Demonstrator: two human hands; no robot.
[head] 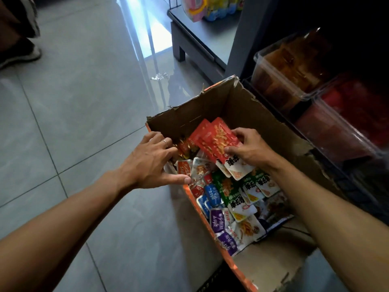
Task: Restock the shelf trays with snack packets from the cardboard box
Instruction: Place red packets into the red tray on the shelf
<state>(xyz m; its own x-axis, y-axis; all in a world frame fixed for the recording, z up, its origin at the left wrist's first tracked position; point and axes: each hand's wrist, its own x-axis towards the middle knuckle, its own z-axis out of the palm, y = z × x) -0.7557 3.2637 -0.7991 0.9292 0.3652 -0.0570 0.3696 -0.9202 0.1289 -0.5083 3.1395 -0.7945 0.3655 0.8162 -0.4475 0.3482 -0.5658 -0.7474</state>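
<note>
An open cardboard box (237, 106) stands on the floor, holding several snack packets (227, 199) in red, green, blue, purple and white. My right hand (250, 147) grips a small stack of red packets (216, 140) just above the pile, thumb on top. My left hand (151, 159) reaches over the box's left wall, fingers spread and dipping among orange packets (185, 147) in the far left corner; its fingertips are hidden. Clear shelf trays (280, 81) with dark red and brown packets sit to the right.
A dark shelf unit (242, 45) rises right of the box. A low black stand (189, 45) behind it carries colourful goods. Someone's shoe (21, 55) is at the top left. A scrap of clear wrapper (160, 75) lies on the grey tiled floor (84, 114).
</note>
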